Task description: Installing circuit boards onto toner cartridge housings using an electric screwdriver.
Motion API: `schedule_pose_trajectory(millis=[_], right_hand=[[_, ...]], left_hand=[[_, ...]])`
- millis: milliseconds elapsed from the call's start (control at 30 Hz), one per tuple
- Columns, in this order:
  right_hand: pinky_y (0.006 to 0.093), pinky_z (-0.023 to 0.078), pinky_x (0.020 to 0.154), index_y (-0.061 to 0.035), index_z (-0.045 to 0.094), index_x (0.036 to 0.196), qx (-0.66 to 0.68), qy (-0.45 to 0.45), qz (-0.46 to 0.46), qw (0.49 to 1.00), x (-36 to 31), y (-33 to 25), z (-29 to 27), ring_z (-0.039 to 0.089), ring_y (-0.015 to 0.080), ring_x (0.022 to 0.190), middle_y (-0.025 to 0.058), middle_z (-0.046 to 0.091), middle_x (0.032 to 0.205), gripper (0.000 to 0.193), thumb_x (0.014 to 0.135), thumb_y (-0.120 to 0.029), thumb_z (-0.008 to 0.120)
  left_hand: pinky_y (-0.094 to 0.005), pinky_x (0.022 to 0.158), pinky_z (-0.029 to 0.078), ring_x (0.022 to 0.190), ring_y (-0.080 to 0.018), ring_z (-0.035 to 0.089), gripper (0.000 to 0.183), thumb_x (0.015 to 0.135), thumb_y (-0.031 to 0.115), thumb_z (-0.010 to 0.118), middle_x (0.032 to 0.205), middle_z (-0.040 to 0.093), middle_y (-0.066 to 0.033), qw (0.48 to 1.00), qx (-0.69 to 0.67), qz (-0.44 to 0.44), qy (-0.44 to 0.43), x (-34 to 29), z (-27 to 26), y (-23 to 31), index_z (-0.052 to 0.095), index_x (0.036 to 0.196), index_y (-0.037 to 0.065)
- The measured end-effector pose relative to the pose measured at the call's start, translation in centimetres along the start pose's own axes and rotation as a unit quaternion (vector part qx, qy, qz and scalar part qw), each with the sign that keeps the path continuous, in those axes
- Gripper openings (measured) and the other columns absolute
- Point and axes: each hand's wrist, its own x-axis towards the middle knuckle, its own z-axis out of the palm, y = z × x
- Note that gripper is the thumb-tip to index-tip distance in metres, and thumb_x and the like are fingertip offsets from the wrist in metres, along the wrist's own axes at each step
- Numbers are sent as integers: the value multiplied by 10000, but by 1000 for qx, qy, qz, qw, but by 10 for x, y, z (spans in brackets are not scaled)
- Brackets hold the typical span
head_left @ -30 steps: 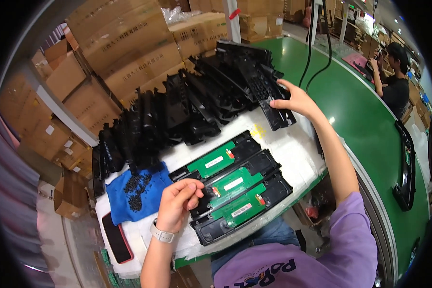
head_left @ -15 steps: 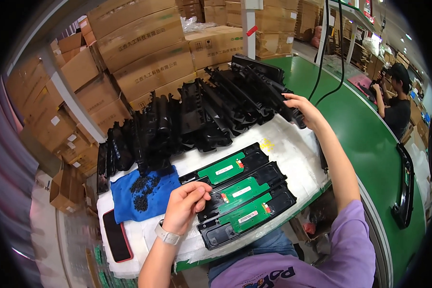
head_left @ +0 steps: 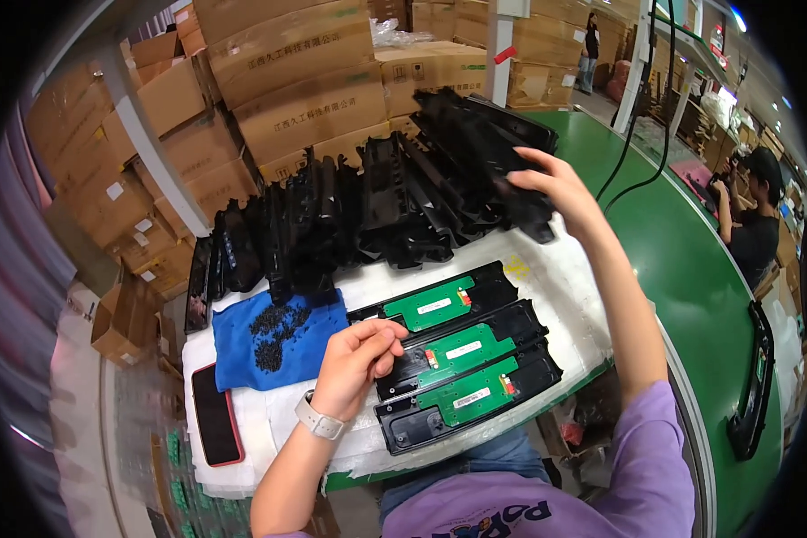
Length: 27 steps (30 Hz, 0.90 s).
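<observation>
At the right end of a row of black plastic housings (head_left: 309, 211), my right hand (head_left: 560, 190) grips one long black plastic housing (head_left: 475, 152) near its near end. That piece is blurred and slants over its neighbours. My left hand (head_left: 354, 363), with a white band on the wrist, is closed in a pinch; anything between its fingertips is too small to make out. It hovers by the left ends of three black panels with green circuit boards (head_left: 464, 350). Beyond it to the left, small black screws (head_left: 276, 334) lie heaped on a blue cloth (head_left: 231, 345).
A phone with a red edge (head_left: 216, 417) lies at the left on the white table cover (head_left: 583, 309). Small yellow bits (head_left: 516, 266) sit beyond the panels. Another black panel (head_left: 753, 386) rests on the green bench (head_left: 699, 269). Cartons (head_left: 309, 108) are stacked behind; a person (head_left: 753, 215) works at right.
My right hand has shifted slightly left with the housing, whose far end has swung left and up over the row. The left hand keeps its pinch. The whole view has shifted a little.
</observation>
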Motion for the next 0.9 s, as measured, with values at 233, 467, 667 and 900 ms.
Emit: schedule_pose_trajectory(millis=[233, 467, 667, 900], right_hand=[[324, 523, 657, -32, 456, 1260, -213, 31, 3, 977, 59, -22, 72, 647, 217, 589, 177, 631, 992, 742, 633, -366, 667], [383, 498, 748, -53, 616, 1050, -499, 51, -81, 861, 56, -38, 98, 630, 305, 878, 161, 648, 937, 580, 688, -506, 617], [394, 496, 719, -65, 678, 907, -563, 62, -138, 812, 54, -36, 120, 618, 286, 886, 136, 617, 940, 479, 723, -503, 616], [396, 491, 753, -83, 645, 988, -534, 81, -172, 824, 52, -26, 121, 581, 284, 942, 138, 576, 1002, 465, 737, -473, 614]], left_hand=[[-160, 472, 312, 532, -34, 411, 160, 885, 95, 518, 738, 572, -38, 1000, -10, 24, -7, 1, 0, -1, 593, 938, -35], [-160, 466, 298, 532, -35, 407, 170, 894, 105, 493, 734, 571, -25, 1000, 3, 26, 6, -7, -3, 3, 592, 938, -26], [-181, 490, 326, 504, -41, 393, 183, 892, 128, 496, 724, 571, -29, 1000, 7, 23, 2, -6, -2, 5, 585, 931, -28], [-161, 469, 312, 533, -36, 416, 174, 898, 107, 488, 733, 576, -25, 1000, -5, 31, -1, -2, -2, 1, 594, 937, -25]])
